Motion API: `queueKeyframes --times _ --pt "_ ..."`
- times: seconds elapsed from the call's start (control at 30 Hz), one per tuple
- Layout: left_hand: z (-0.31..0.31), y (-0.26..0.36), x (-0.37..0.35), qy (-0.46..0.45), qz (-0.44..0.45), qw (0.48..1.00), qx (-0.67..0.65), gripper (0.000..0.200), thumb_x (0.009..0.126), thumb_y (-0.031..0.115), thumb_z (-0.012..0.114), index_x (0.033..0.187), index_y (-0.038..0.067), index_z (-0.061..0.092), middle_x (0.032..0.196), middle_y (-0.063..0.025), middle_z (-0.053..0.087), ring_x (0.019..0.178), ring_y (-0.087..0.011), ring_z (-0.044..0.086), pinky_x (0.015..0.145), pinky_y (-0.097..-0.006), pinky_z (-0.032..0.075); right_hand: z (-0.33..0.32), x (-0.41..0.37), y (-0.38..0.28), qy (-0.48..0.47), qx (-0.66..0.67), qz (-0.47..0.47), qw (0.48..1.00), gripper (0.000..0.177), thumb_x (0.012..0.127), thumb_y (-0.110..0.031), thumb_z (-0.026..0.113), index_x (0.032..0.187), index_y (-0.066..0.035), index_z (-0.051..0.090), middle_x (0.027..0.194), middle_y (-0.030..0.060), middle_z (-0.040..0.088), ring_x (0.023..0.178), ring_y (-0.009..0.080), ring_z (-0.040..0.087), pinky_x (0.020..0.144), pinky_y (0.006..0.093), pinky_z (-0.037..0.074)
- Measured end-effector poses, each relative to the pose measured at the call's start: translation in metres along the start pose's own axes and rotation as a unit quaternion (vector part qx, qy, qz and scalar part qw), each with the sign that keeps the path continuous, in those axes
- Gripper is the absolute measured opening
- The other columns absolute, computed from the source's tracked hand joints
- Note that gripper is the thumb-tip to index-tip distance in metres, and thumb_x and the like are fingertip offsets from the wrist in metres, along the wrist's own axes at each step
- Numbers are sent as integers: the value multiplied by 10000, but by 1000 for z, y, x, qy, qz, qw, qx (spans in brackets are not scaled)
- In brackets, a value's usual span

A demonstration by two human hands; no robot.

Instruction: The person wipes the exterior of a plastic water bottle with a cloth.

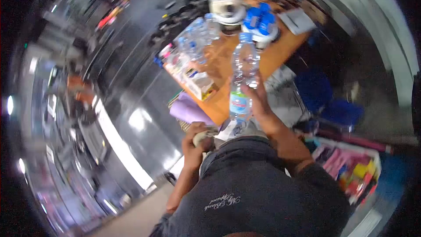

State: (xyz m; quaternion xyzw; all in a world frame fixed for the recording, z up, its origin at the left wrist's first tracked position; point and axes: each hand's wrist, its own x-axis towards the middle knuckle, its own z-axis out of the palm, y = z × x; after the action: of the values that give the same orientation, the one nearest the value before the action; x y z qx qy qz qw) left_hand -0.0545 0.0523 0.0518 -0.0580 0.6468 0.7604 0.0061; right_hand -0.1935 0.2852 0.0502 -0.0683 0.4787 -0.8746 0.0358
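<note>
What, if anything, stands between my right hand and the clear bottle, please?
Nothing visible does: the right hand is closed around the clear bottle, directly against its side. The left hand, curled round a pale object too blurred to name, is lower and to the left, apart from the bottle.

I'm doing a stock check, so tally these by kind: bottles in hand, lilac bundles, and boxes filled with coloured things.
Held bottle, in the right hand: 1
Lilac bundle: 1
Box of coloured things: 1
Total: 3
The other bottles, on the table, are too blurred to count, so they're left out.
</note>
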Motion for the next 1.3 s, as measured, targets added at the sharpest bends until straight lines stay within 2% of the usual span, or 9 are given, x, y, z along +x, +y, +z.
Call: queueKeyframes --times 0.17,0.27,0.37,0.6,0.83,0.9,1.0,1.2,1.3 --pt "-34 -15 8 -30 -74 994 -80 400 887 230 722 1190 -18 641 1232 -133 632 1063 -240 634 934 -391 536 -7 -56 18 17 -219 -121 968 877 904 -322 794 1581 -64 298 1400 150 546 1289 255 550 1119 426 433" --pt "-64 -20 9 -135 -110 984 -31 452 920 320 645 1235 -3 626 1099 -114 653 965 -221 649 840 -357 539 15 -111 36 112 -334 -73 933 1023 868 -445 836 1607 -47 251 1520 220 483 1427 324 464 1192 451 354" --pt "-90 -32 16 -216 -183 958 -37 440 933 288 638 1268 4 600 1115 -121 652 962 -227 657 822 -355 553 37 -161 77 152 -213 -64 963 1058 854 -480 843 1609 -42 245 1527 244 474 1426 339 468 1206 448 338" --pt "-96 -83 -6 -315 -437 840 -58 458 999 322 594 1354 35 552 1145 -102 664 984 -239 677 805 -369 592 97 -301 97 407 -383 13 829 850 840 -361 889 1491 -33 452 1402 180 597 1301 287 571 1127 428 432" --pt "-36 -106 -68 -473 -493 729 -32 369 986 219 619 1278 -1 568 1103 -112 669 1009 -240 689 902 -370 578 106 -423 146 609 -310 1 730 824 779 -273 946 1435 -34 509 1361 103 622 1257 204 580 1098 368 460" --pt "-25 -137 -84 -466 -503 727 -14 350 994 229 609 1273 19 574 1109 -113 672 1004 -243 693 860 -373 592 93 -449 178 637 -226 -34 736 821 764 -263 956 1419 -32 519 1342 85 638 1253 198 587 1097 364 463" --pt "-4 -203 -106 -435 -541 720 -1 426 957 228 673 1310 21 555 1144 -107 667 1010 -246 692 838 -382 599 63 -478 209 660 -282 65 693 779 767 -290 948 1387 -45 545 1307 105 640 1247 232 603 1088 389 473" --pt "-14 -416 -144 -331 -558 757 81 436 980 190 647 1376 47 533 1143 -94 665 997 -231 685 843 -376 583 -50 -513 347 690 -138 69 707 779 752 -126 935 1400 -57 509 1283 86 657 1199 194 635 1047 357 504" --pt "-46 -531 -156 -259 -587 762 83 351 1009 248 614 1295 53 559 1064 -117 690 924 -270 712 788 -405 610 -96 -525 435 704 -222 70 671 776 756 -105 926 1405 -58 504 1303 84 648 1201 187 629 1037 352 512"
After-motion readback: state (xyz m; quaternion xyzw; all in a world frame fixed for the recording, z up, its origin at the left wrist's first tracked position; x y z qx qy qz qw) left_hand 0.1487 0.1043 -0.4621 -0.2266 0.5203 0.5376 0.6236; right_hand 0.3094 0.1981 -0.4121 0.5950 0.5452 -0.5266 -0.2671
